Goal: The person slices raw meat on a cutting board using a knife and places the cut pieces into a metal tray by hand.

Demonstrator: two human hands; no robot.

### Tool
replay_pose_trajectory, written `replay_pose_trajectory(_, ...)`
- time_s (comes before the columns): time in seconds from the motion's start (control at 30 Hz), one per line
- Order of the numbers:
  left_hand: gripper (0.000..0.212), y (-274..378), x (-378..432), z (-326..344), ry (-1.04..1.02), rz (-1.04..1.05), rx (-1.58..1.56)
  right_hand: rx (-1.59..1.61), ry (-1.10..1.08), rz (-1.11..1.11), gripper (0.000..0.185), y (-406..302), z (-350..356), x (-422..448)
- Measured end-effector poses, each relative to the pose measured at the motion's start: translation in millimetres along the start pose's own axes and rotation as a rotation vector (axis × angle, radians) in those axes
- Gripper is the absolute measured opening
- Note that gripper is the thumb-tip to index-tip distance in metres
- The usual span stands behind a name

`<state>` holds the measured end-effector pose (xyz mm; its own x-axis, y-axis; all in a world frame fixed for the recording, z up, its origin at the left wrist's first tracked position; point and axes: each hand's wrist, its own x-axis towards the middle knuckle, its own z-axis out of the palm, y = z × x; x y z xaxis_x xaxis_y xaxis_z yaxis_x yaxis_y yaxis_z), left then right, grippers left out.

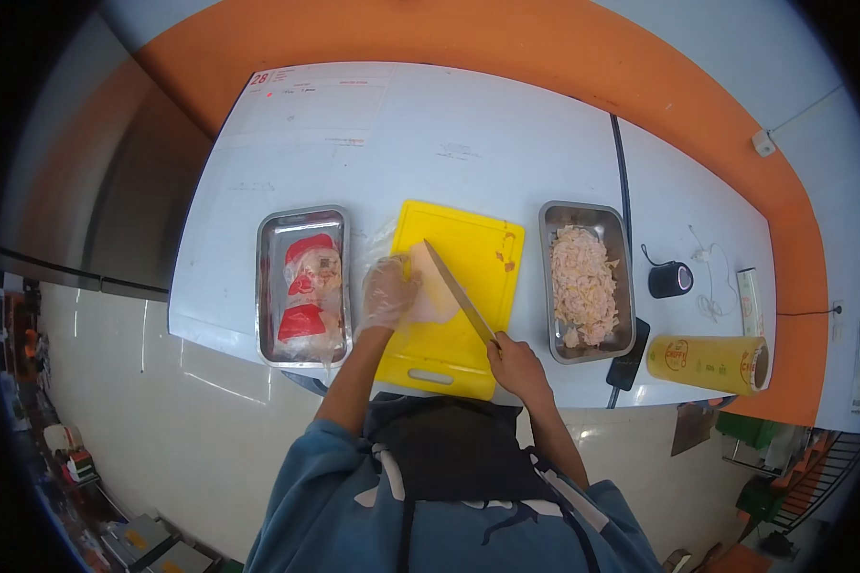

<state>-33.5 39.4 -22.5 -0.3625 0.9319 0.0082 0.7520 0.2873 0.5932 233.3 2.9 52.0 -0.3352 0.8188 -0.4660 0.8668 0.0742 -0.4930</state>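
Observation:
A yellow plastic cutting board [466, 358] lies before me, with a flat pale slab, apparently raw meat [433, 286], on its upper middle. My left hand [389, 288], in a clear plastic glove, holds the slab's left side. Bare, my right hand [517, 364] grips the handle of a long kitchen knife [462, 295]. Its blade slants up and left along the slab's right edge, the tip near the slab's top. Whether the blade cuts into the slab I cannot tell. Clear plastic film [376, 243] shows beside the board's left edge, partly behind my glove.
Left stands a metal tray [261, 286] holding red-and-clear plastic packages [308, 294]. Right, another metal tray [625, 286] contains shredded pale meat [584, 286]. Beyond it are a phone [628, 358], a small black speaker [668, 279], a white cable [709, 294] and a large cling film roll [706, 364].

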Motion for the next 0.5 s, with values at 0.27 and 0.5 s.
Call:
replay_pose_trajectory(0.27,0.025,23.2,19.5,7.2,-0.051,-0.187,0.053,0.043,0.007,-0.006,0.029,1.8,11.1,4.0)
replay_pose_trajectory(0.5,0.021,-3.1,30.2,14.2,0.014,-0.079,-0.205,0.074,0.009,0.023,0.029,6.7,17.4,1.2)
